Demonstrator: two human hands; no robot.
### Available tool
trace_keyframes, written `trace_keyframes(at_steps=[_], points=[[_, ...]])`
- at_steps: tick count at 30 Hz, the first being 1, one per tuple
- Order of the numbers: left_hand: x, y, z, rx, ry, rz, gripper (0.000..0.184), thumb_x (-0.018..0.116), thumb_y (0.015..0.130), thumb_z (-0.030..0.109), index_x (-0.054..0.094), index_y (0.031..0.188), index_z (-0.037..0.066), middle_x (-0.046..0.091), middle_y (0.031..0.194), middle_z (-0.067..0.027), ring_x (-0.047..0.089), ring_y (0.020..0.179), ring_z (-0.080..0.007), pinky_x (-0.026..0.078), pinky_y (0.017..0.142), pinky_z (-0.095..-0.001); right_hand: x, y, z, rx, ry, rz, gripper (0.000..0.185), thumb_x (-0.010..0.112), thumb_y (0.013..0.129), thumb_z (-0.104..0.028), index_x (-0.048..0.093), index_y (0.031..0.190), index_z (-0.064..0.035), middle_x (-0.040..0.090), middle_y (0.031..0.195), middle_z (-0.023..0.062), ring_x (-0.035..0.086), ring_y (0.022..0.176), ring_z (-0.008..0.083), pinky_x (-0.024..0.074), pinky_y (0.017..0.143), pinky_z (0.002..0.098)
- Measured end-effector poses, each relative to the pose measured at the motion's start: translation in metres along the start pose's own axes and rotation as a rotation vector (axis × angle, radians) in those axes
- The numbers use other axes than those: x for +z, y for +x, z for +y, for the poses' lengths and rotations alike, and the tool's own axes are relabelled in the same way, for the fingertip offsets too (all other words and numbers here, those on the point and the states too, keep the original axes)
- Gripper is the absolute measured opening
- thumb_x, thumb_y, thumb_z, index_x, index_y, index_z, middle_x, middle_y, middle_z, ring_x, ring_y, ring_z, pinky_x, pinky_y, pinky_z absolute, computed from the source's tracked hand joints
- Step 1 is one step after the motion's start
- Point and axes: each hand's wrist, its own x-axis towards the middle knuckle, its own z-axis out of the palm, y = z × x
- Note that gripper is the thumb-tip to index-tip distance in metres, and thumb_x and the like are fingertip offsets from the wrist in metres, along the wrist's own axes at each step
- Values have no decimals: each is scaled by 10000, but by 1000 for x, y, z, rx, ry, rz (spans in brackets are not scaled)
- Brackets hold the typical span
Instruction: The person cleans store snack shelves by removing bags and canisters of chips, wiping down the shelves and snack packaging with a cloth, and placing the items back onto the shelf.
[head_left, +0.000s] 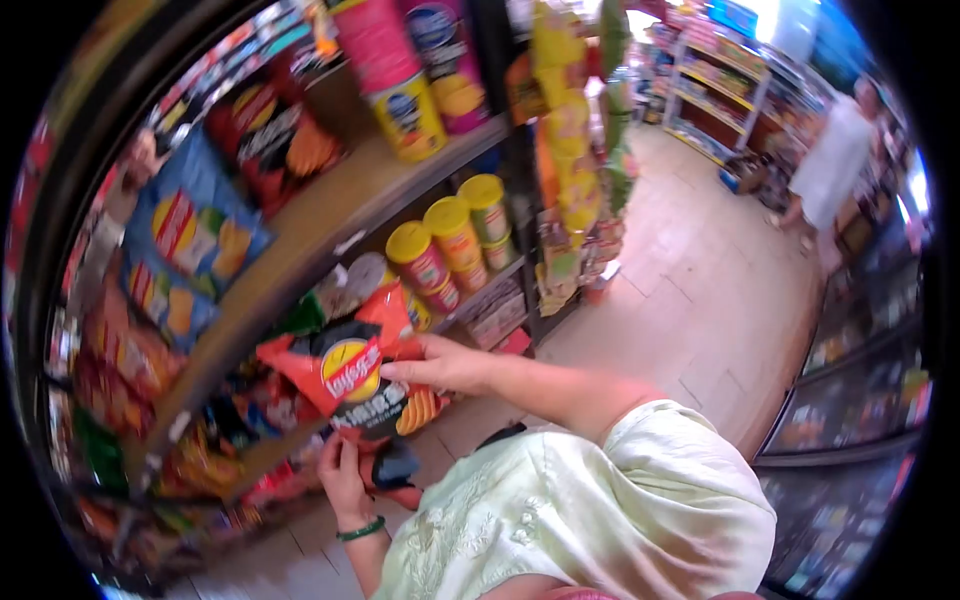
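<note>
Pale top [610,490], red-black chip bag [350,386]

Shelf [350,195] with crisp bags [185,235], canisters [408,118]

Soft blur throughout, strong fisheye curvature, black corners, white glare upper right.

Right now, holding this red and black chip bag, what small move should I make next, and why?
Perhaps slide your left hand further under the chip bag: that hand is at the lower edge, while your right hand holds the side, thumb on the front, so support below might steady it.
</note>
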Motion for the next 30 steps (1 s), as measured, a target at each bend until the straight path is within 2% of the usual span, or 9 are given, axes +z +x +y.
trace_keyframes(at_steps=[2, 4, 8, 14, 16, 21, 24, 26, 30], points=[[11, 9, 5, 9, -62, -78, 258, 553, 923, 107, 572, 1146, -21, 601, 1099, -68, 569, 961, -142, 458, 851, -277, -19, 11, 23, -136, 17, 16, 348, 577, 920, -281, 555, 1175, -46, 617, 1032, -7, 555, 920, 68, 456, 815, 230], [17, 19, 10, -65, -59, -124, 277, 547, 931, 131, 555, 1164, -21, 602, 1090, -70, 570, 964, -147, 466, 853, -288, -13, -2, 8, -298, -52, 175, 296, 554, 932, -306, 590, 1074, -49, 544, 801, -59, 498, 731, 47, 423, 656, 214], [8, 32, 5, -93, -125, -166, 236, 556, 925, 177, 574, 1081, 1, 619, 935, -79, 599, 862, -163, 493, 803, -293, -22, -39, -10, -221, -376, 373, 356, 550, 909, -404, 553, 827, -58, 487, 672, -24, 495, 665, 81, 411, 623, 254], [7, 45, 7, -150, -45, -101, 204, 575, 908, 159, 581, 1048, 11, 607, 871, -59, 594, 816, -154, 499, 746, -293, -39, -46, 2, -196, -501, 523, 400, 575, 899, -399, 573, 998, -12, 512, 678, -3, 510, 647, 78, 439, 629, 251], [14, 45, 5, -158, -70, -110, 201, 577, 907, 156, 582, 1044, 9, 607, 882, -58, 593, 830, -153, 499, 749, -292, -43, -44, 6, -186, -535, 493, 528, 586, 876, -421, 512, 1217, -26, 575, 740, 68, 572, 682, 142, 475, 638, 292], [8, 42, -13, -182, -128, -198, 160, 583, 899, 132, 588, 1006, 13, 619, 895, -65, 608, 838, -158, 503, 747, -280, -41, -38, 10, -196, -546, 494, 486, 593, 872, -413, 542, 1156, -21, 577, 742, 52, 570, 675, 138, 477, 637, 290], [8, 24, -10, -230, -148, -66, 144, 567, 895, 78, 585, 1020, 9, 628, 902, -82, 622, 800, -184, 524, 741, -288, -28, -34, 4, -243, -466, 486, 421, 585, 885, -393, 565, 1096, -30, 580, 761, 20, 551, 653, 122, 473, 620, 297], [-11, 18, -24, -231, -225, 1, 168, 580, 886, 71, 588, 1045, 18, 635, 928, -69, 617, 825, -164, 521, 744, -274, -21, -37, -20, 40, -559, 486, 338, 568, 907, -333, 590, 1111, -65, 577, 797, -18, 536, 721, 77, 476, 643, 259], [-39, -18, -25, -130, -143, 106, 128, 582, 884, 85, 629, 981, 16, 637, 902, -47, 593, 827, -126, 476, 753, -257, -2, -45, -47, -236, -427, 469, 358, 541, 922, -327, 561, 1147, -50, 596, 924, 5, 529, 825, 83, 449, 757, 258]])
